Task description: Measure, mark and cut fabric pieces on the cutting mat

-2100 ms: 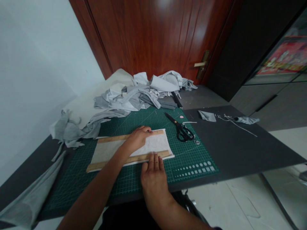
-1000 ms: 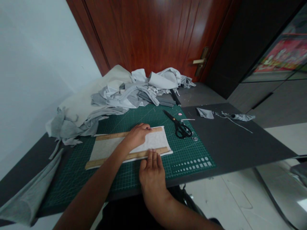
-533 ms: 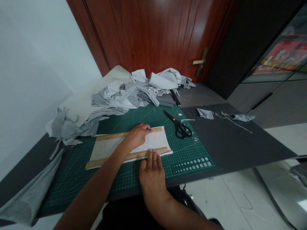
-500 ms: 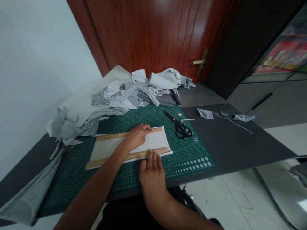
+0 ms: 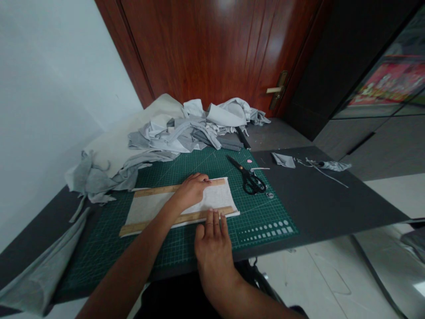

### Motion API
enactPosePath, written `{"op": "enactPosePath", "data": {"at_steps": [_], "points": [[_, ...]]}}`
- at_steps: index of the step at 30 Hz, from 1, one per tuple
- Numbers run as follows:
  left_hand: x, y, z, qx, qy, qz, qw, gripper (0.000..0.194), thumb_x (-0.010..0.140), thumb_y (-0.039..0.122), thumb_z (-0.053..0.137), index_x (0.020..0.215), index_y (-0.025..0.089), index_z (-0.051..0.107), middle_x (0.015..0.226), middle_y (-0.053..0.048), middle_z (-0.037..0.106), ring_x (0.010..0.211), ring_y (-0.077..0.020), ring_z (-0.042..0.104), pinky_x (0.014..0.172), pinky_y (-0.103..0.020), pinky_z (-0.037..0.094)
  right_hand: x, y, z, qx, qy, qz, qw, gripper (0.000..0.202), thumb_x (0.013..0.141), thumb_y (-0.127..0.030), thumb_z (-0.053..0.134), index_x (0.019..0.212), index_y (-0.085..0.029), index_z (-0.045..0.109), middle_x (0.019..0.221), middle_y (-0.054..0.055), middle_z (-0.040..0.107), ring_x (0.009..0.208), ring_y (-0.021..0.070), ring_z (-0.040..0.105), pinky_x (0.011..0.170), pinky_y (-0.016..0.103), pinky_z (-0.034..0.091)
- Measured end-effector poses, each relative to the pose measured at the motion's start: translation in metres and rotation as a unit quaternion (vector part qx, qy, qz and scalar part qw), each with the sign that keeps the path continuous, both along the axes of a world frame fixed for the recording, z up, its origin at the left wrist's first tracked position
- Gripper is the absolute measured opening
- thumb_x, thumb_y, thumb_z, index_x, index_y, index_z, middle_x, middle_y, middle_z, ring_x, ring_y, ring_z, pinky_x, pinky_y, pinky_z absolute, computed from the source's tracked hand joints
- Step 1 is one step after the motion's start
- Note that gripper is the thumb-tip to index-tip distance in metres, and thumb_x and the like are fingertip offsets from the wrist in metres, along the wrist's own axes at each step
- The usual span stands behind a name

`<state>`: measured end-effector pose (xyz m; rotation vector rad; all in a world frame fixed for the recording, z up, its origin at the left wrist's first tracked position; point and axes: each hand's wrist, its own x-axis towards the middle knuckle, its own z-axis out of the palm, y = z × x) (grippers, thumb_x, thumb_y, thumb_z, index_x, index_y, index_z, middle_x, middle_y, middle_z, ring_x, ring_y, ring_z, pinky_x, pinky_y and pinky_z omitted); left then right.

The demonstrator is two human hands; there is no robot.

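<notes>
A light piece of cloth [image 5: 215, 195] lies flat on the green cutting mat [image 5: 259, 208]. Two wooden rulers rest along its long edges, a far ruler [image 5: 156, 190] and a near ruler [image 5: 195, 215]. My left hand [image 5: 191, 191] lies over the far ruler, its fingertips pressing down near the right part, palm downward. Flat along the near edge, my right hand [image 5: 214, 243] has its fingers stretched and slightly apart, the tips touching the near ruler and cloth edge. My left forearm crosses over the near ruler and hides part of it.
Black scissors [image 5: 250, 179] lie on the mat to the right of the cloth. A heap of grey and white fabric scraps [image 5: 186, 128] covers the back. Small scraps [image 5: 283, 160] lie on the dark table [image 5: 318, 208]. A grey fabric piece [image 5: 43, 270] hangs over the left front edge.
My right hand has slid slightly right, its fingers a little more spread along the near ruler. My left hand keeps its place on the far ruler.
</notes>
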<state>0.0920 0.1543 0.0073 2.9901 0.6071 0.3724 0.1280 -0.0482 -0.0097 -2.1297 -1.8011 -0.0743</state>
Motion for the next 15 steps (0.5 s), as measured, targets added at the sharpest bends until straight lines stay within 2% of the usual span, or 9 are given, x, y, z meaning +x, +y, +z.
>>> {"op": "enactPosePath", "data": {"at_steps": [4,7,9,11,13,15], "points": [[0.000,0.001,-0.001,-0.006,-0.011,-0.002,1.000,0.049,0.084,-0.002,0.049,0.118,0.021,0.074,0.118,-0.008,0.068,0.109,-0.0244,0.059,0.099,-0.040,0.049,-0.003,-0.012,0.013,0.018,-0.010,0.068,0.997,0.016,0.094,-0.009,0.058,0.099,-0.009,0.073,0.144,0.029,0.060,0.137,0.0387,0.057,0.114,0.056,0.045],[-0.001,-0.001,0.000,-0.010,-0.025,0.001,1.000,0.045,0.085,-0.001,0.051,0.114,0.023,0.075,0.117,-0.008,0.068,0.109,-0.0239,0.059,0.098,-0.040,0.049,-0.015,-0.021,0.013,-0.006,0.031,0.164,0.986,0.012,0.087,-0.016,0.067,0.097,-0.011,0.071,0.126,0.024,0.072,0.114,0.0348,0.070,0.099,0.050,0.057],[-0.001,-0.003,0.000,-0.010,-0.030,0.002,0.999,0.043,0.085,-0.001,0.051,0.113,0.023,0.075,0.114,-0.007,0.069,0.108,-0.0235,0.059,0.098,-0.040,0.048,-0.029,-0.027,0.004,-0.031,0.068,0.211,0.975,0.015,0.083,-0.023,0.073,0.095,-0.014,0.069,0.105,0.016,0.075,0.092,0.0305,0.072,0.082,0.046,0.061],[-0.001,-0.004,0.001,-0.013,-0.034,0.002,0.999,0.043,0.085,-0.001,0.051,0.111,0.022,0.075,0.113,-0.007,0.069,0.108,-0.0231,0.059,0.098,-0.039,0.048,-0.046,-0.033,-0.012,-0.026,0.095,0.234,0.967,0.013,0.084,-0.027,0.073,0.092,-0.018,0.068,0.095,0.011,0.074,0.087,0.0279,0.071,0.076,0.041,0.060],[-0.001,-0.004,0.000,-0.017,-0.037,0.003,0.999,0.043,0.085,-0.002,0.050,0.109,0.022,0.075,0.111,-0.007,0.069,0.107,-0.0230,0.060,0.097,-0.039,0.048,-0.065,-0.039,-0.031,-0.034,0.099,0.249,0.963,0.005,0.087,-0.024,0.070,0.085,-0.021,0.067,0.084,0.005,0.073,0.078,0.0220,0.071,0.067,0.031,0.058],[0.000,-0.004,0.000,-0.018,-0.037,0.006,0.999,0.042,0.085,-0.002,0.049,0.108,0.021,0.076,0.110,-0.007,0.070,0.106,-0.0234,0.060,0.096,-0.039,0.048,-0.081,-0.048,-0.050,-0.036,0.127,0.250,0.959,0.009,0.090,-0.031,0.069,0.085,-0.023,0.066,0.080,0.001,0.071,0.068,0.0176,0.069,0.056,0.023,0.054]]}}
